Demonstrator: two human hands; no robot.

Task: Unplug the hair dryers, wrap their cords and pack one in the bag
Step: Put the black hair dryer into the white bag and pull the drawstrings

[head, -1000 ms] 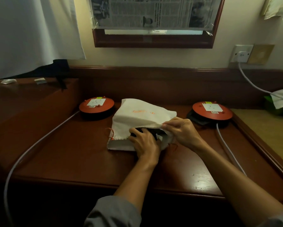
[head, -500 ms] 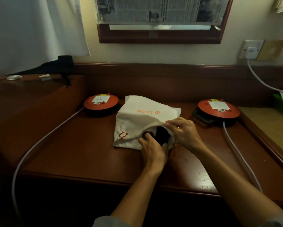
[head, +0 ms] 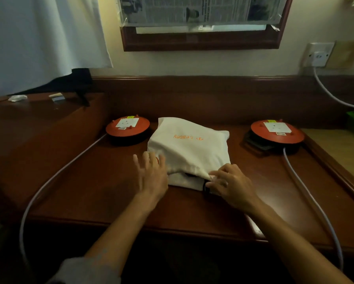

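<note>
Now, right hand (head: pixel 230 184): fingers curled at the bag's near right corner, pinching the white cloth of the mouth, with something dark — judged to be the packed hair dryer (head: pixel 205 186) — just showing under the fingertips.
Left hand (head: pixel 151 173): fingers spread and straight, holding nothing, at the bag's near left corner; whether it touches the cloth I cannot tell.
Bag (head: pixel 189 149): lies flat on the tabletop (head: pixel 102 185) between the two hands and stretching away from them, mouth toward the person, closed end pointing to the wall.
Long axis: runs from the hands outward, slightly leftward.
Nearer hand: the right — already on the mouth.
Next move, a judgement: closing the mouth turns on the drawstring at that near edge.
Beyond the bag: two red cable reels, left (head: pixel 128 126) and right (head: pixel 277 131), well apart.
</note>
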